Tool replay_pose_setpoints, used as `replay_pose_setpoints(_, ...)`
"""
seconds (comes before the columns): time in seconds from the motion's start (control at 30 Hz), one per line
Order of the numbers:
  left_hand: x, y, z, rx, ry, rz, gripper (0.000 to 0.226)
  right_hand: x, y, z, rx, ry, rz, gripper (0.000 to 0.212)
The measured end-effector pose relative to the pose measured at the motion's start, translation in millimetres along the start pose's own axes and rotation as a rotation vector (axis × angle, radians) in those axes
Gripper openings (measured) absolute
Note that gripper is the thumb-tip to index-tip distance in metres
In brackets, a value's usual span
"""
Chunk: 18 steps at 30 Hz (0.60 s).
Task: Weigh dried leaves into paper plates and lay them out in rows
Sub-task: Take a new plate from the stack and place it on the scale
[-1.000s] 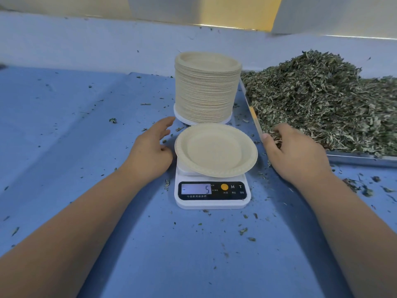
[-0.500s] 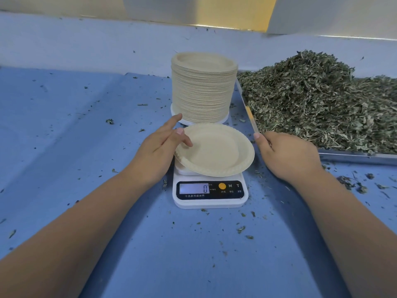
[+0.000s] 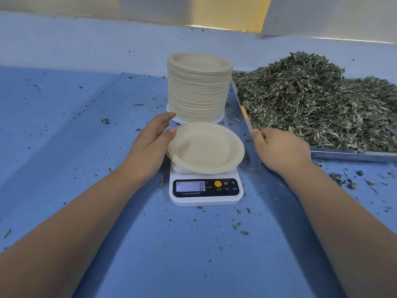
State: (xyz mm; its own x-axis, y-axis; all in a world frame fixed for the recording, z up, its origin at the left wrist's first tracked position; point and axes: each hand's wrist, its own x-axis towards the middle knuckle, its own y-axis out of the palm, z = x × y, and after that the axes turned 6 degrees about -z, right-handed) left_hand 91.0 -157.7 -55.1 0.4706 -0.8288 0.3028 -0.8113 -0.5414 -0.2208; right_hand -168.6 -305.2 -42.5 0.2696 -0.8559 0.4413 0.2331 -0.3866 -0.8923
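Observation:
A single paper plate (image 3: pixel 206 148) lies empty on the white kitchen scale (image 3: pixel 206 191), whose display reads 0. My left hand (image 3: pixel 148 147) holds the plate's left rim, thumb on top and fingers behind the edge. Behind the scale stands a tall stack of paper plates (image 3: pixel 198 87). A heap of dried leaves (image 3: pixel 311 100) fills a metal tray (image 3: pixel 352 154) on the right. My right hand (image 3: pixel 279 149) hovers at the tray's near left corner with its fingers curled, and a few bits of leaf show inside them.
The blue table cover (image 3: pixel 75 136) carries scattered leaf crumbs, thickest around the scale and right of my right wrist. A pale wall runs along the back. The tray's left rim lies close beside the plate stack.
My left hand moved from beside the scale onto the plate's rim. My right hand drew back out of the leaf heap toward the tray corner. The display went from -5 to 0.

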Motion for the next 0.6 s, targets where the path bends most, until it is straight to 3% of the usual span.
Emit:
replay_pose_setpoints(0.1, 1, 1, 0, 0.0, -0.026, -0.002, 0.037, 24, -3, 0, 0.061, 0.031, 0.253, 0.056)
replay_pose_setpoints(0.17, 1, 1, 0, -0.003, -0.042, -0.023, 0.037, 37, -1, 1, 0.128, 0.059, 0.322, 0.064)
replay_pose_setpoints(0.3, 1, -1, 0, -0.012, -0.05, -0.049, 0.036, 50, 7, 2, 0.209, 0.137, 0.27, 0.065)
replay_pose_setpoints(0.47, 4, -4, -2, -0.073, -0.097, -0.095, 0.031, 60, 2, -6, 0.239, 0.139, 0.119, 0.062)
replay_pose_setpoints(0.6, 6, -4, 0, -0.092, -0.116, -0.104, 0.029, 57, -1, -8, 0.208, 0.105, 0.111, 0.06)
